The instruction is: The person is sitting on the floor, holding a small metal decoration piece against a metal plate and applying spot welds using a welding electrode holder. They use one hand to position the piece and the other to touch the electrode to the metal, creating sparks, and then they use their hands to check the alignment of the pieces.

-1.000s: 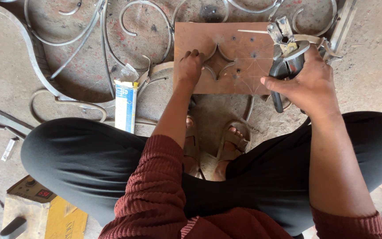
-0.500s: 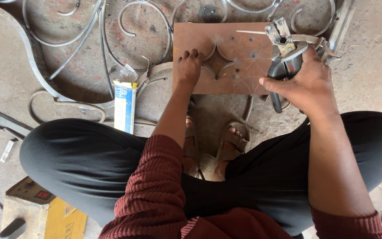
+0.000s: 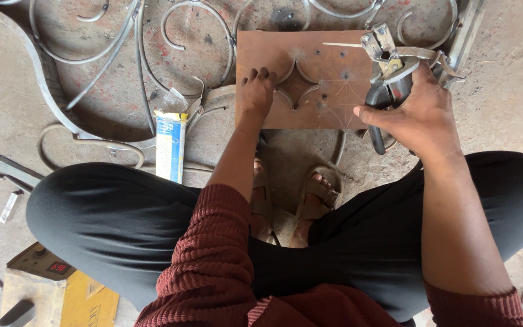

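Plate (image 3: pixel 328 79): rusty brown steel sheet, flat on the floor (image 3: pixel 503 103) in front of the seated person's crossed legs. Scribed cross lines and a few dark spots show on its right half.

Curved strips (image 3: pixel 298 88): short bent metal pieces set on the plate in a four-pointed star. All four arcs appear to be in place. Whether the dark spots at their ends are tack welds is too small to tell.

Left hand (image 3: pixel 256 91): fingers curled down, pressing on the left edge of the star, touching the strip there. It grips nothing.

Right hand (image 3: pixel 422 115): closed around an electrode holder (image 3: pixel 388 72), with a thin rod (image 3: pixel 343 44) pointing left over the plate's upper right. The rod tip is above the plate, apart from the star.

Judgement on progress: layout looks done, joining looks at most begun, no arc or glow shows.

Around: scroll ironwork (image 3: pixel 171 60) beyond and left of the plate; electrode box (image 3: pixel 169 145) by the left knee; yellow welder (image 3: pixel 55 284) with red display at lower left.
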